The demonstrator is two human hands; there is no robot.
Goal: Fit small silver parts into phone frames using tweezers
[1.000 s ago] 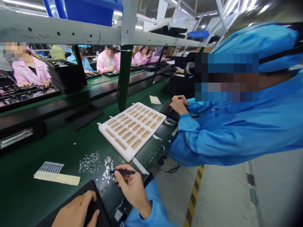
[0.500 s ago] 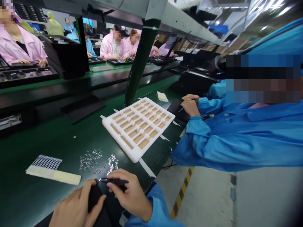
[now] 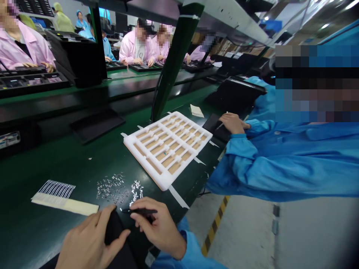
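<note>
My left hand (image 3: 91,237) grips a black item (image 3: 114,226) at the bottom of the view, thumb and fingers around its edge. My right hand (image 3: 157,224) is closed on black tweezers (image 3: 143,211), whose tips point left. A tiny white piece (image 3: 121,209) shows at the tips. Just beyond lie a heap of small white pieces (image 3: 136,190) and a scatter of small shiny pieces (image 3: 110,186). To the left, a cream strip (image 3: 66,204) has thin white strips (image 3: 57,188) along its far side.
A white foam tray (image 3: 165,181) with rectangular compartments is taped to the green table (image 3: 95,160). Behind it lies a black tray (image 3: 97,125). A co-worker's hand (image 3: 232,122) is at the right, beside a blue sleeve. A green post (image 3: 175,63) rises behind.
My right hand and the tweezers show slightly farther right as the view shifts. The co-worker's hands have moved closer together over a dark item.
</note>
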